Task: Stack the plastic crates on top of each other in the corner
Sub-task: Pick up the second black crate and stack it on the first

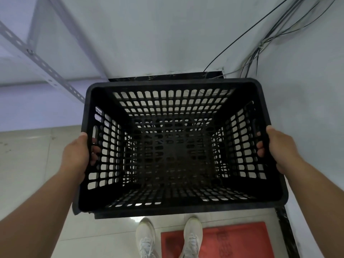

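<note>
**Crate held over the corner, ready to be set down**

Black plastic crate [178, 146] hangs near the corner, the left hand [78, 155] and right hand [281, 151] each clamped on a side handle slot. Through its mesh another crate seems to sit below; lowering squarely looks next. Pale tiled floor [33, 164], white walls, loose cables [260, 43], red mat [232, 239].
</note>
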Available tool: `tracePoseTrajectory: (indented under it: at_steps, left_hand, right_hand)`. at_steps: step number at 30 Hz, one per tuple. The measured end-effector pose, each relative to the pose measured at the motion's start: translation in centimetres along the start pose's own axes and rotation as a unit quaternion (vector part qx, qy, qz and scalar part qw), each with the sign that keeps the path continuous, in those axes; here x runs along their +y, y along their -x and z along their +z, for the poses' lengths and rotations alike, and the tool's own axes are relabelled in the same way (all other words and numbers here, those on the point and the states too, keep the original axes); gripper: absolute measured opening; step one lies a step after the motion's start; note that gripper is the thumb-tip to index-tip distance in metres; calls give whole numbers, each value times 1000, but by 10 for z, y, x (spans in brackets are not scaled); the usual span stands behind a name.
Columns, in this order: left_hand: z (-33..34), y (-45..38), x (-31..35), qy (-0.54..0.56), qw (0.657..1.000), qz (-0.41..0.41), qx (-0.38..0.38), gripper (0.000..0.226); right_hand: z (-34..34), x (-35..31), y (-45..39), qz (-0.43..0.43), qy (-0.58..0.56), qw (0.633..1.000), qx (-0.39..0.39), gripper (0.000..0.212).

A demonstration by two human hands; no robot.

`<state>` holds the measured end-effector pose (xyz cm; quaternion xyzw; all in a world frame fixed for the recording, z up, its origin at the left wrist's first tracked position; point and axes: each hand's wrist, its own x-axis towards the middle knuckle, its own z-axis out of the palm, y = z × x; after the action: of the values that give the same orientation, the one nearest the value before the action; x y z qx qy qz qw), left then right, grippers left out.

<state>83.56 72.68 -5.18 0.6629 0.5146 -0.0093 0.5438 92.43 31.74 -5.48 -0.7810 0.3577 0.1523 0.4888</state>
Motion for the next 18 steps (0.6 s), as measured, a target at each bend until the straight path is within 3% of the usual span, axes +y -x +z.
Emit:
tracePoseTrajectory:
  at_steps: [18]
  left_hand:
    - [9, 3, -10, -7, 999, 25, 18, 32]
  right_hand:
    - [-4, -11, -8, -21, -3, 999, 39, 39]
